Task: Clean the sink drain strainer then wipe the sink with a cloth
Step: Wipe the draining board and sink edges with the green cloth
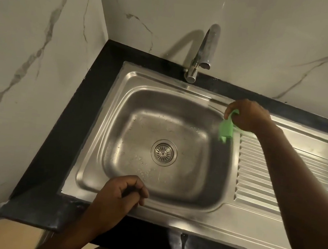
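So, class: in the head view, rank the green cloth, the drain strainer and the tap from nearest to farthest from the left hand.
From the left hand, resting curled on the sink's front rim:
1. Drain strainer, just beyond it in the middle of the basin.
2. Green cloth, held in the right hand at the basin's right edge.
3. Tap, at the back wall.

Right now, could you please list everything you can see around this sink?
sink: one, steel, set in the counter, basin left, ribbed drainboard right
drain strainer: one, silver, seated in the middle of the basin floor
tap: one, chrome, behind the basin
counter: one, black, around the sink
wall: white marble with grey veins, behind and left
cloth: one, green, hanging at the basin's far right rim
right hand: grip shut on the cloth
left hand: curled, on the basin's near rim
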Demonstrator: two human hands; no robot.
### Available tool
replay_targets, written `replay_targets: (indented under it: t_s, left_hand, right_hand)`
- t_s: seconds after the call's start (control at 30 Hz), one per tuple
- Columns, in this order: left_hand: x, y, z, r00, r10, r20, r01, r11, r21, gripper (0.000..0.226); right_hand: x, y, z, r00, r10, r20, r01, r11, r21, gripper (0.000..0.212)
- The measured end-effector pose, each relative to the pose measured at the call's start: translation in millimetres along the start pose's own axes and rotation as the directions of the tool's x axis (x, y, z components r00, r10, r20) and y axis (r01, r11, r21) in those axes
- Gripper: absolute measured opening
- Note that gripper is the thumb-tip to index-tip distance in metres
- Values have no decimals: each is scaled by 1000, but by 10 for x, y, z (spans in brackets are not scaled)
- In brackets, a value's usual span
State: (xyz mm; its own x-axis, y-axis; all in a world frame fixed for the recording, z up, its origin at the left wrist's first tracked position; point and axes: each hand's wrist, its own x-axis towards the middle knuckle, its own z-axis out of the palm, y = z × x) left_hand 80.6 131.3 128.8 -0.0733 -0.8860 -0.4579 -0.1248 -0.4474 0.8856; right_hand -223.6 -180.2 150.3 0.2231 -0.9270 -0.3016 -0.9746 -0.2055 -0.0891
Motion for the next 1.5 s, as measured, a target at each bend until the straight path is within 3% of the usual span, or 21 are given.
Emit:
replay_targets:
  t_s: [0.1,0.3,0.47,0.63,0.73,0.8,0.93,1.1,1.17,1.23,1.3,1.43,1.5]
  left_hand:
    - [24,7,26,1000,-17,1,17,1000,-3,43]
    - [95,-8,58,999,-33,-16,33,999,-34,45]
    - [183,43,58,1000,-4,-22,4,1000,-26,36]
    - [282,104,39,999,-24,-33,23,999,-30,30]
    - [304,131,-12,999,-30,-34,29,999,-21,28]
    - [313,139,-52,998,-24,-52,23,999,-25,25]
    - [334,108,-144,995,-11,-95,12,1000,0,33]
    - [325,54,-180,995,-27,-95,23,999,-43,39]
    - [326,44,-157,995,-34,-95,30,998,-50,40]
    - [328,60,-128,995,-24,-95,18,998,-66,40]
    - [328,85,-102,995,-6,-99,-2,996,-86,39]
    - [324,75,-73,994,-6,-113,-6,995,-104,38]
    - [314,66,-52,995,-16,-96,7,996,-94,38]
  right_hand:
    - [47,-2,78,998,-16,-61,11,997,-74,38]
    - [-28,16,412,960,122,-251,-63,971,231,36]
    - [-41,16,617,941,172,-292,-98,963,252,58]
    - [56,2,633,785,450,-425,-184,826,533,31]
    - [132,-135,705,679,627,-382,-241,682,691,29]
    - [229,-364,771,678,659,-325,-263,631,730,32]
    - [390,-867,862,728,578,-370,-220,707,672,45]
    - [513,-1291,1003,799,434,-416,-86,767,636,37]
    - [571,-1595,1046,862,307,-403,13,782,623,39]
    - [609,-1963,1088,921,89,-380,156,809,567,35]
    - [644,-2219,1093,923,-33,-385,233,841,488,35]
    - [619,-1943,1017,924,-200,-325,286,926,245,46]
    - [549,-1541,953,938,-203,-280,246,961,127,51]
